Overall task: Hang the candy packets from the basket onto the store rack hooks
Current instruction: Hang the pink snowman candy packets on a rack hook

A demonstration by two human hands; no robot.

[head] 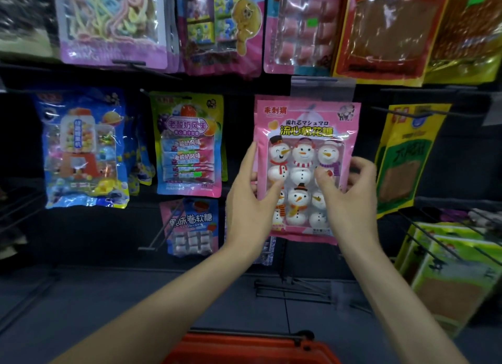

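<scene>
Both hands hold the pink snowman marshmallow packet (307, 124) up at the rack
My left hand (250, 200) pinches its left edge, thumb on the front; my right hand (350, 200) grips its right edge, fingers curled round it. The packet is upright, right of a hung green candy packet (187, 143), well beyond the near red basket (250, 347)
</scene>
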